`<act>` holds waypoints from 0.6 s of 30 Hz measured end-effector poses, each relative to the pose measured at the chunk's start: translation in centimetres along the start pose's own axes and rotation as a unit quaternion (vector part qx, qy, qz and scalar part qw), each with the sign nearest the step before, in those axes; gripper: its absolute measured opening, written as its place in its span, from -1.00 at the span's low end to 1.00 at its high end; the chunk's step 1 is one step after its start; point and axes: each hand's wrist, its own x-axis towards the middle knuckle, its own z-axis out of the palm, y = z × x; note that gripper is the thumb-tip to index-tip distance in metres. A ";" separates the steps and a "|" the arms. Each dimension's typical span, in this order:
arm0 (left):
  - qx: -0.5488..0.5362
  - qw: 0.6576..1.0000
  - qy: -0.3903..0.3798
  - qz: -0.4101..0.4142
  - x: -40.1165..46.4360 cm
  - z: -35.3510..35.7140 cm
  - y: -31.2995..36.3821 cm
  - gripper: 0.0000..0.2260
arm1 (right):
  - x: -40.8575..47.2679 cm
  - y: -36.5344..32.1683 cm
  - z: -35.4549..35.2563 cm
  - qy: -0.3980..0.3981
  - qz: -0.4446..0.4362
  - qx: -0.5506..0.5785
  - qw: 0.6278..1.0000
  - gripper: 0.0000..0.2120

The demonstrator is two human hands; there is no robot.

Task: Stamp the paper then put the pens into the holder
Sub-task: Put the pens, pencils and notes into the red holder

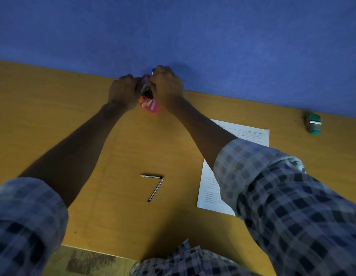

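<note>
A red mesh pen holder (150,104) stands at the far edge of the wooden desk (73,126), against the blue wall. My left hand (123,92) grips its left side. My right hand (168,86) is closed over its rim, on pens whose tips, one with a blue cap (153,71), stick up beside my fingers. Two pencils (152,176) (155,191) lie in the middle of the desk, their ends touching in an angle. The printed paper (252,134) lies to the right, partly under my right arm. The green stamp (313,124) rests at the far right.
The blue wall (193,36) rises straight behind the desk's far edge. The desk's near edge (97,251) is just in front of my body, with patterned floor below it at the lower left.
</note>
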 end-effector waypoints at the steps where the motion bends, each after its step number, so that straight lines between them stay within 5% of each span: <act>1: -0.004 1.000 0.006 -0.006 -0.2 -0.1 0.0 -0.58 | -0.2 -0.1 -0.1 0.011 -0.004 0.013 1.000 -0.75; 9: -0.059 0.990 0.112 -0.058 -3.6 -0.2 0.5 -0.66 | -3.6 0.5 -1.1 0.088 0.024 0.088 0.992 -0.75; 18: -0.114 0.993 -0.028 -0.028 -10.1 1.6 1.6 -0.85 | -10.0 1.2 0.6 0.009 0.031 0.116 0.993 -0.84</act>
